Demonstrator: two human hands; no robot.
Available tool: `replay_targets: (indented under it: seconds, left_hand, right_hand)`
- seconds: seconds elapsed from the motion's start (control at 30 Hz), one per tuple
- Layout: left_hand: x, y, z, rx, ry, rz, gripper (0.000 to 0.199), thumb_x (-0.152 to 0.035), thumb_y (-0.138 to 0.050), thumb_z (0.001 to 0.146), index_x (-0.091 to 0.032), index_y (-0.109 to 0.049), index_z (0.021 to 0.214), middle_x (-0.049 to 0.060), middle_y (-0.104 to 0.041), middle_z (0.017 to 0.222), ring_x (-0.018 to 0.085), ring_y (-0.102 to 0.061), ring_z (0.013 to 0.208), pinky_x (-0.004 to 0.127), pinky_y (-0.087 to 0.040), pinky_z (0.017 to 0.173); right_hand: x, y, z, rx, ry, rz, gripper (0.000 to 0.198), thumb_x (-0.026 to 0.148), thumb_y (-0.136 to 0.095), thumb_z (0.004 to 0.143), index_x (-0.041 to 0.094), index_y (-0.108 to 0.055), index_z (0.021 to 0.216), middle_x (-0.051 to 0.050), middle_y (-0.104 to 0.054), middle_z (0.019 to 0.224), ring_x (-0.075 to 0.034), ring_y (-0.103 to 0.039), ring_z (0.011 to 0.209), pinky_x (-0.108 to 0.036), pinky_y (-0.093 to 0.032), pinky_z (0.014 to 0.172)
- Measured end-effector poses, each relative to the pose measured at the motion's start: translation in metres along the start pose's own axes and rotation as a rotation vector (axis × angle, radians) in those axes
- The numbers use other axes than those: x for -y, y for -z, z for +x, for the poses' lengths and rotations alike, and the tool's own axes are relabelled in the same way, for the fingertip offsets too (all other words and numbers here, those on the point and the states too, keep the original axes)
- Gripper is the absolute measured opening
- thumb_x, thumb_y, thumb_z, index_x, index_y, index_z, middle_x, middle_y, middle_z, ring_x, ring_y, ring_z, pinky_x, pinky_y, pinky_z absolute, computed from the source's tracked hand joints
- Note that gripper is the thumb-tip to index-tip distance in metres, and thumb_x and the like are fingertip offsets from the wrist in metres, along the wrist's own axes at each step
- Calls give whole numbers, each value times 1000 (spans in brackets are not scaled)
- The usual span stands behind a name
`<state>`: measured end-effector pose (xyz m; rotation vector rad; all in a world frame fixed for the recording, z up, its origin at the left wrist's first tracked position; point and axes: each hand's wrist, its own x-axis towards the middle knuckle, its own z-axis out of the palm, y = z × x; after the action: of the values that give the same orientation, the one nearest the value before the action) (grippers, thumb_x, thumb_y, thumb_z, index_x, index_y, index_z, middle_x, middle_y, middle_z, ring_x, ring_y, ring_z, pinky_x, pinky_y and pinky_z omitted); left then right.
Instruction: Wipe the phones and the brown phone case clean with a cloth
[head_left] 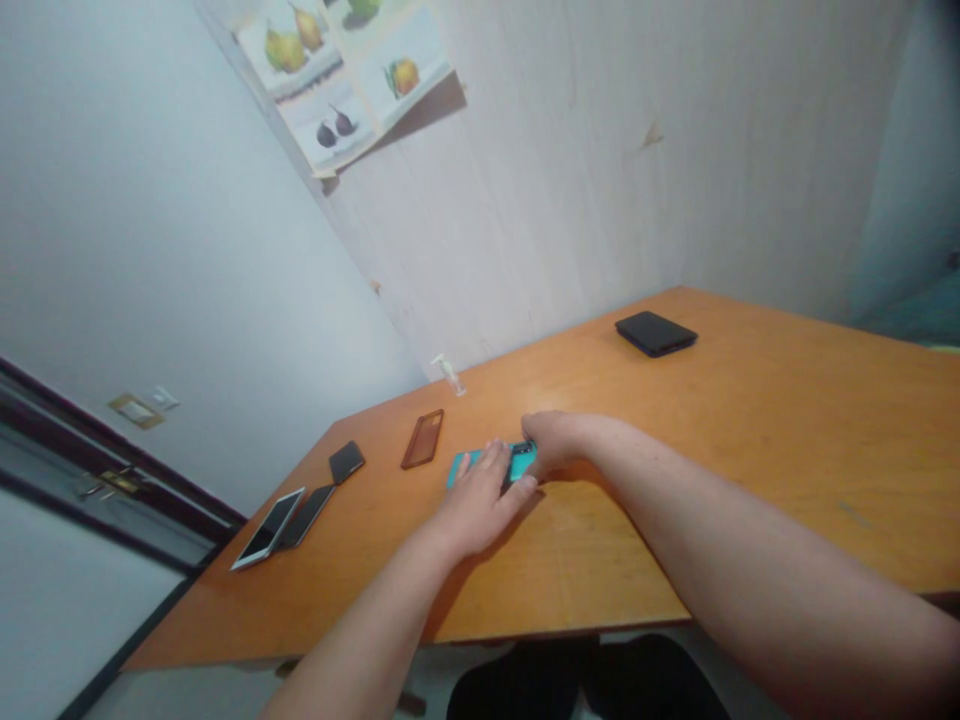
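Mid-frame on the orange wooden table [750, 450], my left hand [480, 500] presses flat on the teal rectangular phone case [487, 462]; my right hand [551, 440] pinches its right end, probably seating a phone. Next: firm squeeze.

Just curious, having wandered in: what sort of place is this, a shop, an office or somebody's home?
Probably a plain room in a home or small workshop. An orange wooden table stands in a corner, a fruit poster hangs on the wall, and several phones and phone cases lie spread out.
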<state>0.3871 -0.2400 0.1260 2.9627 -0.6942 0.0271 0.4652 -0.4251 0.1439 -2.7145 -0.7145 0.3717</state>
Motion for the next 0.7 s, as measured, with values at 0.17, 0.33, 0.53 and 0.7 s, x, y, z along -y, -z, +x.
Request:
replay_targets:
  seconds: [0.17,0.33,0.53,0.7]
  left_hand:
    - [-30,2,12,-12,-122,-85,62,-60,-20,98,-29,-30,151,7,-32,157,28,-29,145,58,-19,117]
    - [0,-3,3,-18,-23,-23,69,-63,-21,97,-21,-29,151,13,-31,157,28,-26,146,56,-17,117]
    - [50,-6,-14,-15,228,34,80,-67,-18,95,-11,-30,150,20,-23,157,30,-18,148,58,-15,117]
    - [20,-9,-13,-52,102,20,75,-64,-23,96,-15,-25,152,18,-24,158,30,-18,148,58,-13,118]
  right_hand:
    - [0,-5,6,13,-17,6,63,44,-77,56,16,-63,111,-14,-71,103,-29,-68,89,-32,-49,66]
    - [0,-3,2,-14,-10,1,73,59,-76,54,17,-61,111,-15,-70,107,-30,-67,92,-33,-49,66]
    - [1,0,-3,-13,-29,22,85,65,-79,48,19,-58,116,-14,-66,116,-31,-64,99,-34,-49,71]
    - [4,1,-5,-25,-41,11,81,64,-78,50,19,-59,114,-14,-67,113,-31,-65,97,-34,-48,69]
